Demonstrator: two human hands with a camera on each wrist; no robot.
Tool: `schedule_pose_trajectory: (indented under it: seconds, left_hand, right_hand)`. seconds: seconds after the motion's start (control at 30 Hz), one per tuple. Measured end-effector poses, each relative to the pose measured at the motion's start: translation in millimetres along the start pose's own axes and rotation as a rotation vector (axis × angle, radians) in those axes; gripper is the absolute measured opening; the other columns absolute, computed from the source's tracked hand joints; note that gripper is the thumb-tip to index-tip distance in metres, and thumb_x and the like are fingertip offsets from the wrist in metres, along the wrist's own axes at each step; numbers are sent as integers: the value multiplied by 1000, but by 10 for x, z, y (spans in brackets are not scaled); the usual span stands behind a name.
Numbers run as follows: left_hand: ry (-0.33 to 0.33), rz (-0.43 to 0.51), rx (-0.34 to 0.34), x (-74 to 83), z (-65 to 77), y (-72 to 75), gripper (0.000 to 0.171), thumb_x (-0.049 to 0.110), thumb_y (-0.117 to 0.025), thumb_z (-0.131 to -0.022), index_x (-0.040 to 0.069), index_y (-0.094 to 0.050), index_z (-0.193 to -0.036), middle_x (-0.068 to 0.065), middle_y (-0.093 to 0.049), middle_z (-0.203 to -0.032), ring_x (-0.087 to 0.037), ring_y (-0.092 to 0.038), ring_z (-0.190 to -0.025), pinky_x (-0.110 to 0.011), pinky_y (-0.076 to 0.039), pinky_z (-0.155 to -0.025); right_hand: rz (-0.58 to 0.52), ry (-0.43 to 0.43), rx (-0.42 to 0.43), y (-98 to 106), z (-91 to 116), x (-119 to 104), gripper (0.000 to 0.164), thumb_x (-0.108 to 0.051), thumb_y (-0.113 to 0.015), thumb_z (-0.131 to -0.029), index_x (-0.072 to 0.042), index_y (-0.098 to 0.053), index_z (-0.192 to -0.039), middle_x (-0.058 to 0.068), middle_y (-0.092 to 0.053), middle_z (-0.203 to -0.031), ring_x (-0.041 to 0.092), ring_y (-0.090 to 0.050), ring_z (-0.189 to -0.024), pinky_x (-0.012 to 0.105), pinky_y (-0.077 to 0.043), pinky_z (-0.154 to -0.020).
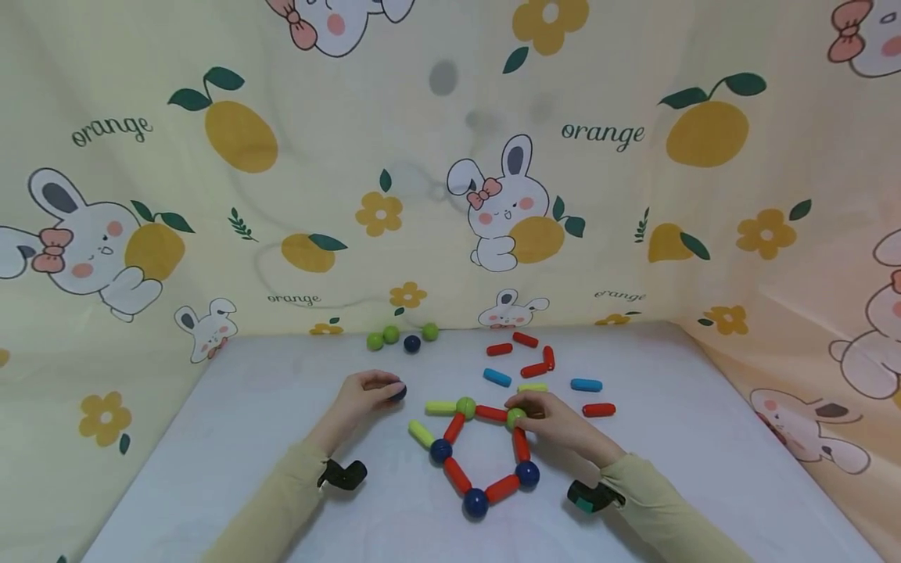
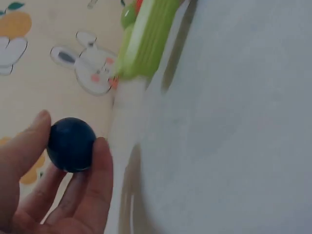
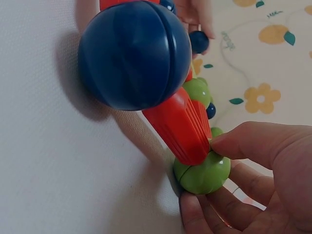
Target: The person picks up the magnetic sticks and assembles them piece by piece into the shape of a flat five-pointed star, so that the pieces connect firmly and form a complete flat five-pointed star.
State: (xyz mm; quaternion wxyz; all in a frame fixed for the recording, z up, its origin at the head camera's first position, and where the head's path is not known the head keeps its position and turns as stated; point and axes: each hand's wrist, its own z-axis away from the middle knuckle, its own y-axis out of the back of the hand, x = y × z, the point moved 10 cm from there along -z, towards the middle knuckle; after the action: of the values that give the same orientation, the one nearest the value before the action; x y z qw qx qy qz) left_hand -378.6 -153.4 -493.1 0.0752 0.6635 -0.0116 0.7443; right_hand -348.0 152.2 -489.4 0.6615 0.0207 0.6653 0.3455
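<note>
My left hand (image 1: 364, 393) pinches a dark blue ball (image 2: 72, 145) between thumb and fingers, left of a five-sided ring. Red rods (image 1: 457, 475) form the ring's sides, with blue balls (image 1: 475, 503) and green balls at its corners. Two yellow-green rods (image 1: 441, 407) stick out from its left side, one from a green ball (image 1: 465, 407), the other from a blue ball (image 1: 440, 450). With thumb and fingers my right hand (image 1: 563, 426) grips the green ball (image 3: 202, 173) at the ring's upper right corner, where a red rod (image 3: 180, 129) meets it.
Several loose green balls (image 1: 390, 335) and a dark blue ball (image 1: 411, 344) lie at the back of the white table (image 1: 211, 469). Back right are scattered red rods (image 1: 598, 410), blue rods (image 1: 586, 385) and a yellow-green rod (image 1: 533, 388). A printed cloth (image 1: 422, 117) hangs behind.
</note>
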Motion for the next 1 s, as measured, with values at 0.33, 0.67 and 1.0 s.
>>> schedule_pose_trajectory:
  seconds: [0.33, 0.67, 1.0]
  left_hand:
    - [66, 0, -7, -107, 209, -177, 31, 10, -68, -89, -7, -60, -113, -18, -65, -104, -25, -67, -90, -35, -57, -76]
    - [139, -14, 22, -197, 297, -189, 33, 20, -64, -93, -7, -59, -111, -17, -66, -94, -26, -69, -74, -36, -58, -69]
    - [187, 65, -2, -261, 306, -247, 39, 24, -59, -96, -7, -54, -118, -19, -65, -99, -29, -70, -77, -38, -58, -72]
  right_hand:
    - [3, 0, 12, -18, 43, -83, 30, -6, -59, -94, 0, -58, -124, 12, -59, -117, 30, -55, -108, 46, -48, -94]
    - [8, -2, 11, -24, 16, -15, 30, -9, -60, -94, -2, -59, -124, 8, -59, -117, 26, -55, -106, 42, -49, -93]
    - [-4, -4, 8, -14, 28, -36, 31, -12, -61, -94, -3, -60, -123, 7, -59, -115, 24, -55, -105, 42, -49, -92]
